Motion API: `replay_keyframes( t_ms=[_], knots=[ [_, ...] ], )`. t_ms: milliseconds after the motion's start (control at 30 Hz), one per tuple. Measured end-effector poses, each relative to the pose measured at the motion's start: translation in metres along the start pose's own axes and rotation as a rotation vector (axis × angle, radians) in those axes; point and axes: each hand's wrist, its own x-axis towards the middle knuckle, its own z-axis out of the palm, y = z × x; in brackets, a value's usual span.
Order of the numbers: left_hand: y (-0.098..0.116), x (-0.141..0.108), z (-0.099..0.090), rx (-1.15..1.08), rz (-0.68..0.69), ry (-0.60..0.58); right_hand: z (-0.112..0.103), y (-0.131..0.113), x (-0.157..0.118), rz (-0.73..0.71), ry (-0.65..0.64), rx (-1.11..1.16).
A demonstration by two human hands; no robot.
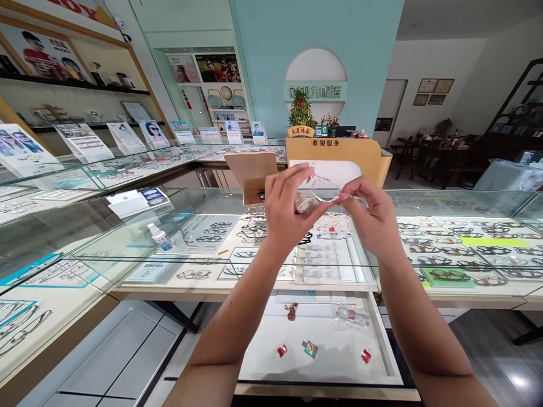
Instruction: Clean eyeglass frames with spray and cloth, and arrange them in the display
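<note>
Clear-rimmed eyeglasses (326, 199) are raised above the glass counter, between both hands. My left hand (283, 206) is closed on one side of them, thumb low and forefinger high by the frame. A beige, crumpled cloth-like piece (304, 203) shows in the left palm. At the other side, my right hand (374, 217) pinches the frame between thumb and fingers. Part of the frame is hidden behind the right fingers. Below the hands, several eyeglasses (257, 229) lie in the display counter.
An open white drawer (322, 373) juts out below, holding red tags (365, 356), a grey tag (310, 349), a brown trinket (291, 311) and bagged glasses (352, 316). A spray bottle (160, 237) and an open brown box (252, 169) stand on the glass counter (203, 198).
</note>
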Motion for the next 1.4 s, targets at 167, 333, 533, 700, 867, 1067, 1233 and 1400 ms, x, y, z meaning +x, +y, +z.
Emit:
replay_keyframes(
  t_ms=[167,333,533,700,867,1067,1233,1400],
  knots=[
    [0.0,0.004,-0.006,-0.039,-0.01,-0.015,0.001,-0.006,0.0,-0.056,0.016,-0.04],
    [0.003,0.008,-0.011,-0.034,-0.1,0.1,0.001,-0.004,0.0,-0.224,0.141,-0.152],
    [0.01,0.009,-0.019,-0.002,-0.272,0.162,0.007,0.0,-0.003,-0.31,0.24,-0.225],
    [0.014,0.011,-0.022,0.023,-0.329,0.154,0.012,0.001,-0.005,-0.308,0.263,-0.217],
    [0.013,0.011,-0.022,0.043,-0.323,0.15,0.012,0.002,-0.005,-0.303,0.258,-0.174],
    [0.013,0.011,-0.022,-0.041,-0.389,0.152,0.011,-0.001,-0.005,-0.292,0.263,-0.186],
    [0.01,0.01,-0.02,-0.053,-0.386,0.141,0.01,0.001,-0.003,-0.288,0.261,-0.164],
    [0.006,0.011,-0.018,-0.008,-0.345,0.136,0.011,0.003,0.0,-0.295,0.265,-0.184]
  ],
)
